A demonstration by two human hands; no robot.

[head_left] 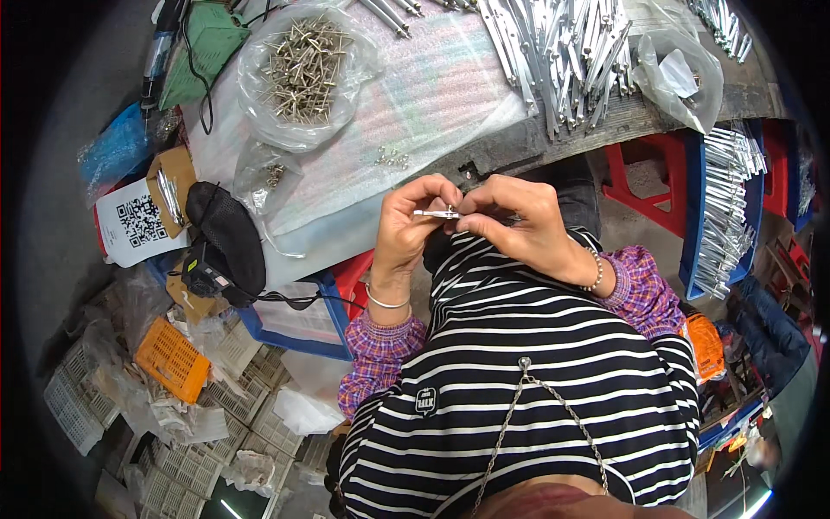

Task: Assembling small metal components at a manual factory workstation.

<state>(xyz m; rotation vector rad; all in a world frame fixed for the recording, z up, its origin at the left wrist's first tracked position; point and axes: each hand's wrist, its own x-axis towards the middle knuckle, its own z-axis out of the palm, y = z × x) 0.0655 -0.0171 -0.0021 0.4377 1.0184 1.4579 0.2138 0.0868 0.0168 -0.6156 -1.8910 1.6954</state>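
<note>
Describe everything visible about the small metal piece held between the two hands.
The small metal piece is a thin, silvery strip, shiny like bare metal, lying roughly level above the person's lap, just off the table edge. The left hand pinches its left end between thumb and fingers; the right hand grips its right end, hiding it. Finer detail is too small to tell.

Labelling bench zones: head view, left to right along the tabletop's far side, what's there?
Green fabric item → clear bag of metal rivets → pink-striped foam sheet → pile of flat silver metal strips → crumpled clear plastic bag.
</note>
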